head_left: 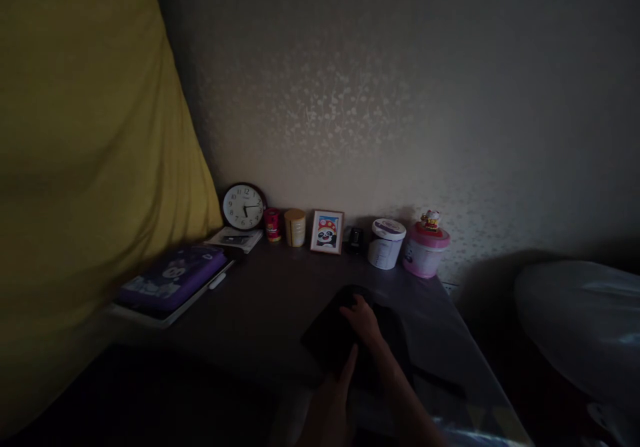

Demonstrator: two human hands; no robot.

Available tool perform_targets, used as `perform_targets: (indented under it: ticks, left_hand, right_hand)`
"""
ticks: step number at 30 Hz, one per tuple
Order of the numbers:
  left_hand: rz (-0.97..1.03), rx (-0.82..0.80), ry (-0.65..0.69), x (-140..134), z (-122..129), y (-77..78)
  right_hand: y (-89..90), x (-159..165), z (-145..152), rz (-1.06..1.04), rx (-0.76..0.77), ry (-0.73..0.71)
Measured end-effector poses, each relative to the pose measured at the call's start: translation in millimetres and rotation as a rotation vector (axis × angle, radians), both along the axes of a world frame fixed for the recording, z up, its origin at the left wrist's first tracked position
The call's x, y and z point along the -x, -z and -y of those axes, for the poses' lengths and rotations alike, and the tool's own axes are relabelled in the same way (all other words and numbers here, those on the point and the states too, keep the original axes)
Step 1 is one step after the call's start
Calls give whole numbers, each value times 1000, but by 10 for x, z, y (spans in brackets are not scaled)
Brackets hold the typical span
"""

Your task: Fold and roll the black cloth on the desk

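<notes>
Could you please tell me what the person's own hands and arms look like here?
The left hand and right hand are bare, with no gloves visible. The right forearm shows no sleeve down to the picture's lower edge; less of the left arm shows, also without a sleeve. The dim light hides finer detail, such as any rings.

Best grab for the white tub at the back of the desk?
I'd wrap the white tub around its body just below the lid, coming from the front. It stands upright with round sides; the pink-lidded tub crowds its right and the wall is behind. Gripping only the lid might pull it off.
</notes>
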State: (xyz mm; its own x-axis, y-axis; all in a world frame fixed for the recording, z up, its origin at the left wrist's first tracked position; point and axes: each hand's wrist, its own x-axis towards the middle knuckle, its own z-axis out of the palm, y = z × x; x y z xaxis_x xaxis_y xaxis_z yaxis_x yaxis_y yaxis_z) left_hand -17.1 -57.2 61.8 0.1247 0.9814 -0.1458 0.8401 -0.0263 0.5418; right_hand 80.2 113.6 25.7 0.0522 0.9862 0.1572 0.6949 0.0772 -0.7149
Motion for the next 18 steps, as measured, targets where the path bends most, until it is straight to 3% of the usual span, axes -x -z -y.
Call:
perform_targets:
  ticks: [8,13,18]
  left_hand:
    - [58,3,51,21,-92,29]
    - [29,17,8,2,-60,-39]
    - [-7,39,0,-9,-8,-135]
  right_hand:
    - [-44,14,40,14,-9,-63]
    - [-98,-9,100,-12,6,-236]
    - [-81,-94,258,-64,-146,-418]
